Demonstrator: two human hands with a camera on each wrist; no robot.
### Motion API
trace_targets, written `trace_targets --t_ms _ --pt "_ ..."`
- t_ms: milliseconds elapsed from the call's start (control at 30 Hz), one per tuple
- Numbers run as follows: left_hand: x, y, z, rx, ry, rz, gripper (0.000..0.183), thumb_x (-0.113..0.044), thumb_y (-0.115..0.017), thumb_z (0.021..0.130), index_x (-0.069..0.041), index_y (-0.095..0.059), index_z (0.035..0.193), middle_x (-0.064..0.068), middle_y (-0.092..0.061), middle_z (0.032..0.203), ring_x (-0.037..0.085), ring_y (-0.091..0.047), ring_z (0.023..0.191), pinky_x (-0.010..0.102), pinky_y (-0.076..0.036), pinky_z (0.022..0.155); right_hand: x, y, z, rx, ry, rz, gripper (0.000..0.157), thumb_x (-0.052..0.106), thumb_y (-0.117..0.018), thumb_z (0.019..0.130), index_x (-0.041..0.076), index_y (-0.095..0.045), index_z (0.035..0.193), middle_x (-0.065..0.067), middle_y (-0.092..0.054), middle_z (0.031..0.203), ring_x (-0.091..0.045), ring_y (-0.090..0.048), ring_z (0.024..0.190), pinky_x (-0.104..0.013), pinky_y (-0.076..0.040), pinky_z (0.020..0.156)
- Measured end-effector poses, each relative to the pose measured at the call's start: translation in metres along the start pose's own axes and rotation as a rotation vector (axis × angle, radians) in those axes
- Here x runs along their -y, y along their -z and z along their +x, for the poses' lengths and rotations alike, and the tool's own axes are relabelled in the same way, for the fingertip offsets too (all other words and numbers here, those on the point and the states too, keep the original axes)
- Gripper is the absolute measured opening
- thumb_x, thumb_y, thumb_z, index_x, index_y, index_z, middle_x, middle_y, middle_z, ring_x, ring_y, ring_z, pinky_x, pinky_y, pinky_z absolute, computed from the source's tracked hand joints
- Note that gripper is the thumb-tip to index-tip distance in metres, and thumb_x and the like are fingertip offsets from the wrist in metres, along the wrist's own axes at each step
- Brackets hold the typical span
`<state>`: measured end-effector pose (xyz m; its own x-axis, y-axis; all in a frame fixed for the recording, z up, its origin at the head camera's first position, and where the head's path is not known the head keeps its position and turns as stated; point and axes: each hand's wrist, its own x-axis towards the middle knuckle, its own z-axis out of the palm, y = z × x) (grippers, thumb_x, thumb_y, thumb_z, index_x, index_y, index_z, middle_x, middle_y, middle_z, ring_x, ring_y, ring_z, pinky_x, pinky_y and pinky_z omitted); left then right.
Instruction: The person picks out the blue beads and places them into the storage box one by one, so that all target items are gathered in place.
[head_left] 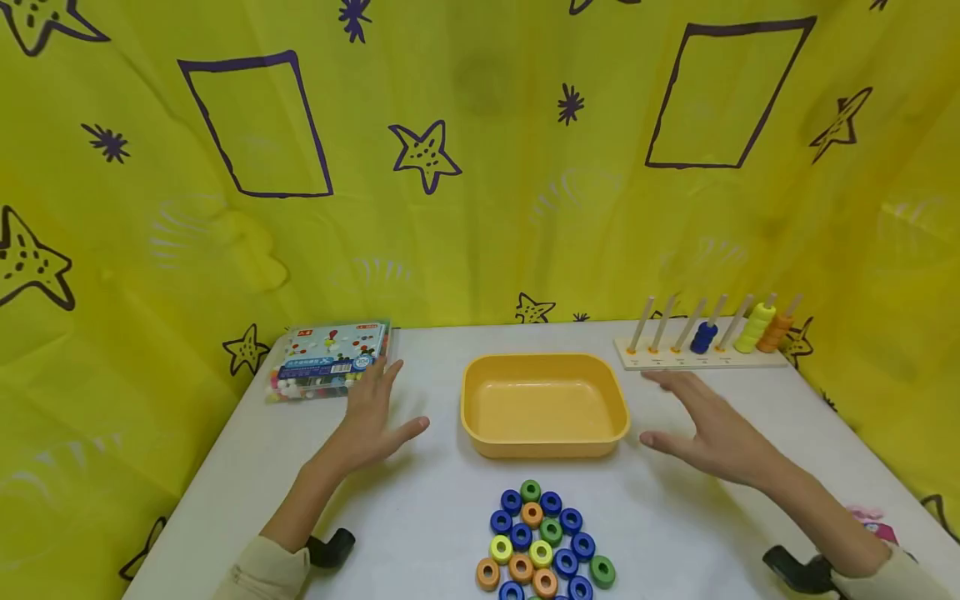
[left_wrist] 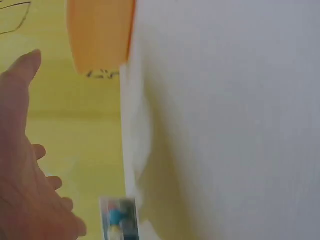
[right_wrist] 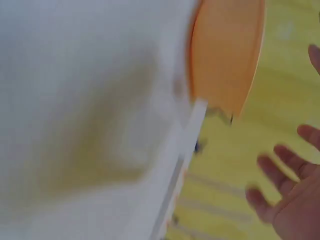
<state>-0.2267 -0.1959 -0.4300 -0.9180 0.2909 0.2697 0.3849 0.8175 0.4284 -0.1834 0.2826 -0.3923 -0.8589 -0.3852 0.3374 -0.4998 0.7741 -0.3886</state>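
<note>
My left hand (head_left: 371, 425) hovers over the white table left of a yellow tray (head_left: 543, 450), fingers spread and holding nothing. To the tray's right my right hand (head_left: 705, 429) is also raised, with its fingers apart and nothing in them. In both wrist views the tray's side appears orange, apart from the fingers. Several blue, green, orange and yellow ring beads (head_left: 541, 553) lie grouped in front of the tray. Behind the right hand stands a pegged counting board (head_left: 705, 360), some pegs carrying blue, yellow-green and orange beads.
A clear plastic box with a printed label (head_left: 330, 354) lies at the back left, close to the left fingertips. A yellow patterned cloth (head_left: 480, 233) encloses the table's back and sides. Small pink items (head_left: 873, 523) sit near the right edge, partly behind the forearm.
</note>
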Motion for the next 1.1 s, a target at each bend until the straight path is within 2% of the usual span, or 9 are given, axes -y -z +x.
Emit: trace_targets --t_ms 67,133,233,333,500,633,833,967,1100 --pt "-0.011 -0.005 0.000 0.023 0.023 -0.184 0.085 -0.060 -0.054 0.084 -0.022 -0.015 0.149 0.009 -0.010 0.153 0.033 -0.008 0.138 0.064 -0.015 0.102 0.018 -0.008 -0.006 0.033 0.061 0.183 0.063 0.032 -0.073 0.080 0.018 -0.045 0.135 -0.002 -0.052 0.125 -0.021 -0.055 0.105 -0.042 -0.048 0.081" --pt "-0.021 -0.011 0.001 0.038 0.051 -0.363 0.076 -0.053 -0.055 0.087 -0.025 -0.018 0.147 0.004 -0.014 0.152 0.028 -0.013 0.138 0.059 -0.020 0.104 0.033 -0.019 -0.012 0.105 0.115 0.355 0.052 0.023 -0.072 0.082 0.018 -0.050 0.130 0.000 -0.057 0.117 -0.017 -0.059 0.095 -0.032 -0.052 0.073" --pt "-0.034 -0.022 0.003 0.055 0.076 -0.574 0.065 -0.043 -0.056 0.091 -0.027 -0.025 0.145 -0.001 -0.024 0.149 0.025 -0.025 0.135 0.052 -0.028 0.103 0.049 -0.038 -0.016 0.249 0.128 0.557 0.042 0.017 -0.070 0.084 0.014 -0.056 0.124 -0.003 -0.061 0.111 -0.019 -0.061 0.092 -0.029 -0.053 0.069" --pt "-0.044 -0.033 0.004 0.088 0.100 -0.711 0.059 -0.035 -0.058 0.092 -0.027 -0.030 0.143 -0.003 -0.027 0.148 0.026 -0.030 0.133 0.047 -0.034 0.101 0.056 -0.056 -0.016 0.361 0.093 0.661 0.034 0.016 -0.069 0.085 0.012 -0.061 0.118 -0.005 -0.064 0.108 -0.021 -0.061 0.092 -0.030 -0.053 0.069" --pt "-0.051 -0.044 0.001 0.143 0.094 -0.751 0.053 -0.029 -0.059 0.092 -0.026 -0.036 0.140 -0.005 -0.032 0.146 0.026 -0.034 0.131 0.044 -0.037 0.099 0.056 -0.074 -0.015 0.470 0.030 0.697 0.028 0.021 -0.068 0.085 0.015 -0.065 0.112 0.000 -0.066 0.104 -0.018 -0.061 0.092 -0.029 -0.051 0.071" --pt "-0.054 -0.046 -0.002 0.158 0.071 -0.773 0.049 -0.028 -0.058 0.093 -0.025 -0.039 0.138 -0.006 -0.035 0.144 0.022 -0.040 0.127 0.040 -0.040 0.097 0.055 -0.080 -0.015 0.484 0.032 0.682 0.024 0.023 -0.068 0.085 0.018 -0.067 0.109 0.003 -0.066 0.104 -0.016 -0.061 0.090 -0.027 -0.050 0.072" --pt "-0.057 -0.049 -0.001 0.182 0.049 -0.790 0.048 -0.023 -0.056 0.094 -0.021 -0.039 0.139 -0.001 -0.034 0.145 0.023 -0.044 0.124 0.037 -0.042 0.094 0.054 -0.082 -0.015 0.508 0.063 0.697 0.021 0.021 -0.067 0.086 0.019 -0.068 0.107 0.003 -0.066 0.105 -0.016 -0.062 0.095 -0.028 -0.051 0.079" --pt "-0.061 -0.046 0.000 0.196 0.076 -0.779 0.048 -0.022 -0.055 0.095 -0.019 -0.038 0.139 -0.001 -0.032 0.146 0.024 -0.043 0.125 0.038 -0.042 0.095 0.054 -0.081 -0.013 0.529 0.070 0.693 0.021 0.022 -0.067 0.087 0.019 -0.068 0.108 0.004 -0.066 0.106 -0.015 -0.062 0.096 -0.029 -0.050 0.080" --pt "-0.072 -0.033 -0.002 0.208 0.081 -0.786 0.049 -0.016 -0.055 0.095 -0.012 -0.037 0.140 0.005 -0.031 0.147 0.028 -0.042 0.125 0.040 -0.041 0.095 0.053 -0.081 -0.010 0.539 0.080 0.667 0.022 0.025 -0.067 0.086 0.021 -0.068 0.108 0.006 -0.066 0.105 -0.014 -0.062 0.096 -0.029 -0.051 0.080"
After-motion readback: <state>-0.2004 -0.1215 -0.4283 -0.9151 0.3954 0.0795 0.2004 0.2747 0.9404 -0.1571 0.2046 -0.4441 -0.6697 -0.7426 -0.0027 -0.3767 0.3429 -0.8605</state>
